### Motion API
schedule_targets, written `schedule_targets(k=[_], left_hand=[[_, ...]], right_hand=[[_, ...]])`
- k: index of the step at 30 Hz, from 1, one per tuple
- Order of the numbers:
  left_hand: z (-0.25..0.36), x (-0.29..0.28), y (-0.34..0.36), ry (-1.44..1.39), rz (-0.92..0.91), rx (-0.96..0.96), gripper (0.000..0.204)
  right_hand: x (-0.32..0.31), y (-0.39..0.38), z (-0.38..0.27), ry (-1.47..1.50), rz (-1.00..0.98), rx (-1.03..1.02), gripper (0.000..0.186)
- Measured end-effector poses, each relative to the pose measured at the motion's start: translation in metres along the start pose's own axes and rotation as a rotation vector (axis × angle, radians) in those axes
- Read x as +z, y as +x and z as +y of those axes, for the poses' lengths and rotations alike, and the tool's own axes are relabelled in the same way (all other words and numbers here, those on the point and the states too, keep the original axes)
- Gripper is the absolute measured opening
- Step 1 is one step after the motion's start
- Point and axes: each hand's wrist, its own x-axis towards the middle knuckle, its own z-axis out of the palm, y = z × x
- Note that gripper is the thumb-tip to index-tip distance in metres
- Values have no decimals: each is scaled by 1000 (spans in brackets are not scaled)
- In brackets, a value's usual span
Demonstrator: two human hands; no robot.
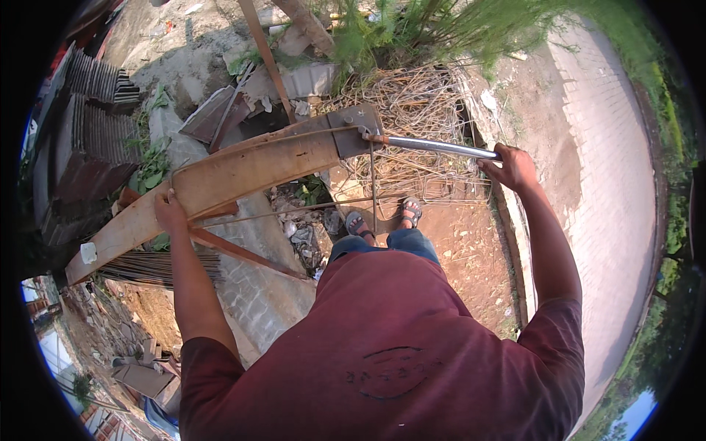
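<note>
A thin metal rod [268, 145] lies along a wooden plank [257, 171]. My left hand [170, 212] is closed at the rod's left end, pressed against the plank's near edge. At the plank's right end is a dark metal plate [353, 130], where the rod meets the head of a bending lever [441, 146]. My right hand [511, 167] grips the lever's dark handle end. From the plate a straight length of rod [373, 191] points toward my feet. Another thin length [301, 211] crosses below the plank; how these lengths join is hard to make out.
A heap of bent metal rods [412, 103] lies beyond my feet. Stacked tiles [99, 136] stand at the left, above a bundle of straight rods [158, 266]. A concrete kerb [515, 250] and paved road [614, 162] run along the right. Green branches [441, 29] hang at the far side.
</note>
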Motion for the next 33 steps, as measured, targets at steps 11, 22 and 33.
schedule_targets(k=[11,22,33], left_hand=[[0,3,5,-37,37,66,29],[0,2,3,-4,32,56,27],[-1,2,3,-31,79,102,30]], right_hand=[[-2,170,20,-456,-44,-52,7],[54,80,51,-130,129,-86,14],[77,-37,-65,648,-180,258,31]])
